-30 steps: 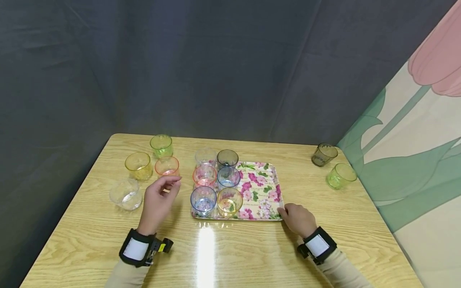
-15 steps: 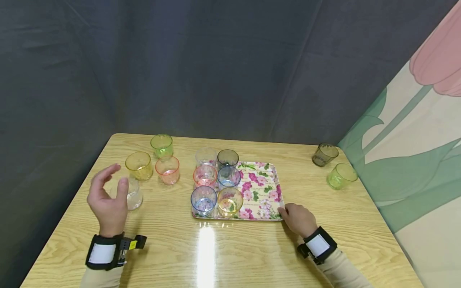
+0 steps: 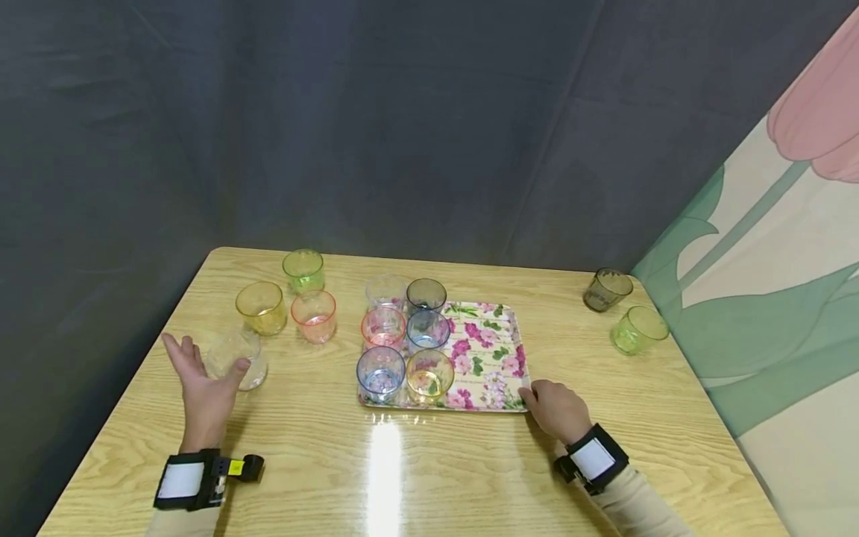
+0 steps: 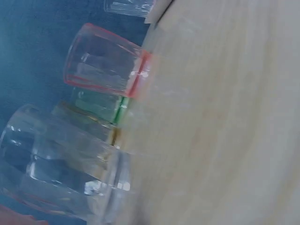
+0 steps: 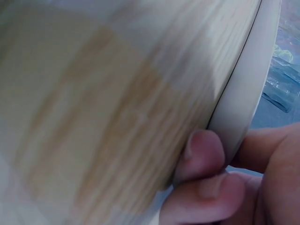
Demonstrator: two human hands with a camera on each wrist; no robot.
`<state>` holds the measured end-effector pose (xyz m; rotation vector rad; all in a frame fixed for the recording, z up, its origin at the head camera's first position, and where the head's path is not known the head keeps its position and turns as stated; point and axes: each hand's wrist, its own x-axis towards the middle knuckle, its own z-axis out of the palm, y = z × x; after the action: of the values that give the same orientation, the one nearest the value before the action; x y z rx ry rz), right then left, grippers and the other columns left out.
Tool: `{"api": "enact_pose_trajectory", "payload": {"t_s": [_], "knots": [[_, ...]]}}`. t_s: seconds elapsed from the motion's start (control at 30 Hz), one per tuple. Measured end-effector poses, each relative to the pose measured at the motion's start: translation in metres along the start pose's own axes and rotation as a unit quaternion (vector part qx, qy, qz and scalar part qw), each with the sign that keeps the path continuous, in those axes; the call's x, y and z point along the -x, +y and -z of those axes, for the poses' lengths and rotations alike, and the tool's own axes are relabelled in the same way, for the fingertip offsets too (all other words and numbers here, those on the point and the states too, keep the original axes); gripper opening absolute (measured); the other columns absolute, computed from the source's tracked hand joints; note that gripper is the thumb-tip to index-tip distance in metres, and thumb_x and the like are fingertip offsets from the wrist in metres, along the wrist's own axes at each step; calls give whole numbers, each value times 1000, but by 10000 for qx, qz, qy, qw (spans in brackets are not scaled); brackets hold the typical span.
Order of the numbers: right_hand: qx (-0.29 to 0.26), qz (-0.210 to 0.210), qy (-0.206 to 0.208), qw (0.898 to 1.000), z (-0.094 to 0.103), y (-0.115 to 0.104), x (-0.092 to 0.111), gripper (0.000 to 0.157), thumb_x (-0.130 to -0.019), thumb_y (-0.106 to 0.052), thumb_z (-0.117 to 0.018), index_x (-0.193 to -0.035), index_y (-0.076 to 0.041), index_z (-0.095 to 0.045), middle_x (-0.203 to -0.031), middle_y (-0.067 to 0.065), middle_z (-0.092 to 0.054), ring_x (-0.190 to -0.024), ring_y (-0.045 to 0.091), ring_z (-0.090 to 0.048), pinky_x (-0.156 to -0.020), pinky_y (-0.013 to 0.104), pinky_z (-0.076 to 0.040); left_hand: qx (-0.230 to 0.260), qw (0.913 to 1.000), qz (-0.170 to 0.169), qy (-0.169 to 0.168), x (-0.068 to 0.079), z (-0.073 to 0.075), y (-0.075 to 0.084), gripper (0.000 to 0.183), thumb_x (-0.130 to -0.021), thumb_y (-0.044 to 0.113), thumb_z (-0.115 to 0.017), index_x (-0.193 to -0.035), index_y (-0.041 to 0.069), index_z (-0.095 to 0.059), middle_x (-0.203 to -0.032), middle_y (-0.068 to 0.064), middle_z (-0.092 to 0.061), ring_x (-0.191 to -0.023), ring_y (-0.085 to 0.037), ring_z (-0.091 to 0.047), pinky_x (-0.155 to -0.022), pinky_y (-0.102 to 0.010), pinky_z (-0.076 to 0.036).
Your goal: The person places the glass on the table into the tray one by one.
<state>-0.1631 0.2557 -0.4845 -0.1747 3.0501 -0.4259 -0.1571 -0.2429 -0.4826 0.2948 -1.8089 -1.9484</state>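
My left hand (image 3: 208,399) is spread behind the clear glass (image 3: 236,349) at the table's left, thumb and fingers apart at its near side. In the left wrist view this clear glass (image 4: 56,164) looms large, with a bit of hand (image 4: 18,218) at the lower corner. My right hand (image 3: 557,412) grips the near right corner of the flowered tray (image 3: 486,358); the right wrist view has its fingers pinching the tray's rim (image 5: 239,93). On the tray's left half stand two columns of glasses, among them a yellow glass (image 3: 429,377) and a blue glass (image 3: 380,374).
Beyond the clear glass stand a yellow glass (image 3: 262,309), a pink glass (image 3: 314,317) and a green glass (image 3: 304,272). At the far right are a smoky grey glass (image 3: 607,291) and another green glass (image 3: 639,330). A dark curtain (image 3: 429,134) hangs behind the table (image 3: 322,462).
My left hand has moved left from near the pink glass to the clear glass, and its fingers have spread wide. The right hand keeps its place on the tray's corner.
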Motion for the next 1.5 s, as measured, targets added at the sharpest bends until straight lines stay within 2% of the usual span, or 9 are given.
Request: {"api": "enact_pose_trajectory", "payload": {"t_s": [0.13, 0.3, 0.4, 0.63, 0.77, 1.03, 1.17, 1.37, 1.5], "knots": [[-7, 29, 63, 10000, -1, 0, 0, 38, -92, -25, -52, -57, -14, -43, -48, -2, -31, -41, 13, -30, -42, 26, -19, -432, 9969, 618, -202, 2, -1, -7, 118, -78, 9, -70, -140, 39, 26, -155, -4, 16, -136, -10, 11, -112, -49, -4], [-21, 60, 84, 9999, -3, 1, 0, 37, -92, -25, -52, -58, -14, -42, -49, -2, -31, -41, 13, -30, -42, 26, -19, -800, 9915, 915, -457, 2, -2, -10, 121, -78, 15, -71, -136, 42, 31, -154, -4, 19, -137, -19, 10, -109, -56, -13], [-28, 81, 83, 9999, -3, 1, 0, 37, -92, -25, -52, -58, -14, -42, -49, -2, -31, -41, 13, -30, -42, 26, -19, -958, 9895, 928, -565, 1, -2, -12, 120, -77, 18, -72, -136, 41, 30, -154, -4, 18, -138, -22, 7, -109, -55, -14], [-34, 112, 64, 9999, -3, 0, 0, 37, -93, -26, -51, -59, -14, -42, -49, -2, -31, -41, 12, -30, -42, 26, -20, -1189, 9869, 966, -509, -1, -3, -16, 117, -77, 24, -72, -141, 32, 26, -155, -5, 13, -138, -16, 5, -113, -47, -9], [-34, 98, 58, 9999, -3, 0, 0, 37, -93, -25, -51, -59, -14, -42, -49, -2, -31, -41, 12, -31, -42, 26, -20, -1006, 9883, 1025, -523, -3, -3, -17, 114, -78, 23, -72, -145, 28, 20, -156, -6, 7, -139, -17, 2, -113, -45, -9], [-132, -4, -28, 9999, -4, 2, 1, 37, -93, -26, -51, -59, -14, -43, -49, -2, -32, -42, 13, -31, -42, 26, -21, -1202, 9879, 902, -378, -1, -1, -19, 94, -77, 24, -72, -147, 15, -11, -147, -13, -26, -136, -25, -22, -112, -44, -20], [-136, 15, -19, 9999, -3, 1, 1, 37, -93, -25, -51, -59, -13, -43, -49, -2, -32, -41, 13, -31, -42, 26, -20, -1202, 9886, 862, -268, -1, -1, -21, 85, -76, 23, -73, -142, 10, -22, -141, -13, -32, -133, -25, -28, -112, -43, -21], [-196, 30, -49, 9998, 0, 1, 0, 37, -93, -26, -50, -59, -13, -43, -49, -2, -31, -41, 13, -30, -43, 26, -20, -1324, 9874, 809, -294, 0, -1, -18, 84, -76, 25, -73, -142, 8, -23, -140, -14, -33, -131, -27, -30, -111, -44, -21], [-409, -3, -120, 9991, 0, 3, -1, 40, -93, -27, -51, -57, -13, -42, -48, -3, -30, -41, 12, -29, -43, 26, -21, -1362, 9869, 754, -431, 3, -3, -14, 86, -76, 25, -73, -143, 8, -21, -141, -14, -33, -131, -28, -29, -110, -46, -22]]}}
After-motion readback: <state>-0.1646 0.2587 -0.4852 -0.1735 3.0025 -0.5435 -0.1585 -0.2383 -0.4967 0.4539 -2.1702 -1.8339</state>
